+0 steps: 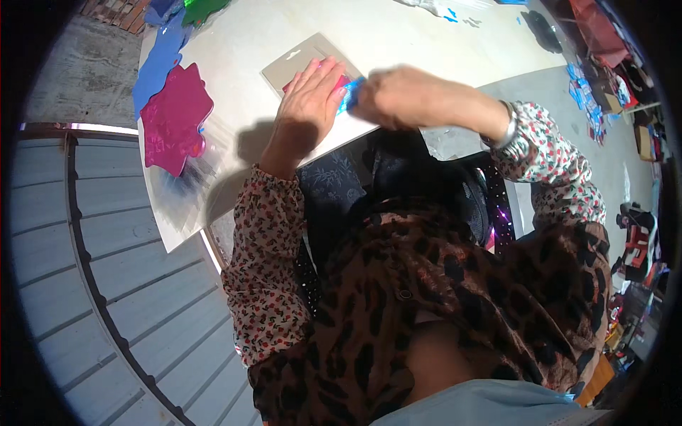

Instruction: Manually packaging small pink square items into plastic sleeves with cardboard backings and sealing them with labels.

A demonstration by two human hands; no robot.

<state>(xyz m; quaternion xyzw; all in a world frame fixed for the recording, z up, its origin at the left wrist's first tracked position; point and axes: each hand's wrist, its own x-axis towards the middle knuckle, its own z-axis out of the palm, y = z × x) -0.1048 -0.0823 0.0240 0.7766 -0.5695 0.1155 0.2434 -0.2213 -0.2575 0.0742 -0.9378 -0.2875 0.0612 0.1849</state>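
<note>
A grey-beige card (280, 67) with a hang hole lies near the front edge of the white table (241, 46). My left hand (307, 99) rests flat on it with the fingers stretched out, pressing on a shiny pink piece (338, 69) that shows between and beside the fingers. Next to my left thumb is a shiny blue piece (351, 94), lying toward the card's right side. My right hand (401, 96), a little blurred, is curled closed right beside this blue piece. Its fingertips are in shadow, and whatever they hold is hidden.
At the table's left lie a magenta foil shape (177, 117) with wavy edges, blue foil sheets (158, 74) and a green foil piece (204, 10). Clear plastic sleeves (186, 188) spread over the left corner. A black item (543, 32) sits at the far right.
</note>
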